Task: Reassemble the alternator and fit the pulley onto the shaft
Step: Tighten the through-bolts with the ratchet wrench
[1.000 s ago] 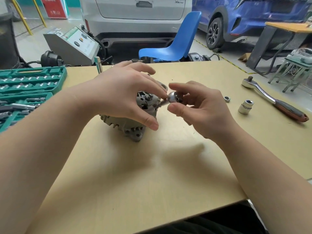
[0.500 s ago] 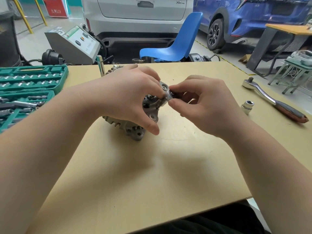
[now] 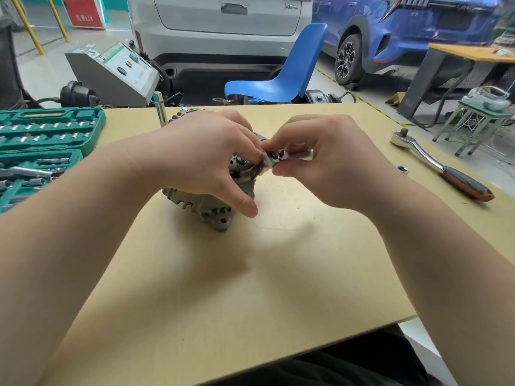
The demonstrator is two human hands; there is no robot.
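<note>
A grey cast alternator (image 3: 211, 210) lies on its side in the middle of the tan table (image 3: 223, 288). My left hand (image 3: 206, 162) curls over its top and grips the housing, thumb down on the near side. My right hand (image 3: 320, 162) pinches a small shiny metal part (image 3: 274, 157) between thumb and fingertips, right against the alternator's upper right end. Both hands hide the shaft, and the part is blurred.
An open green socket set (image 3: 41, 146) lies at the left edge. A ratchet wrench (image 3: 437, 162) and a small socket (image 3: 402, 169) lie at the right. A metal rod (image 3: 160, 110) stands behind the alternator. A blue chair, a grey tester and cars stand beyond the table.
My right hand has brought the small metal part left, from just clear of the alternator to against its end. My left hand stays on the housing. The head camera has shifted slightly.
</note>
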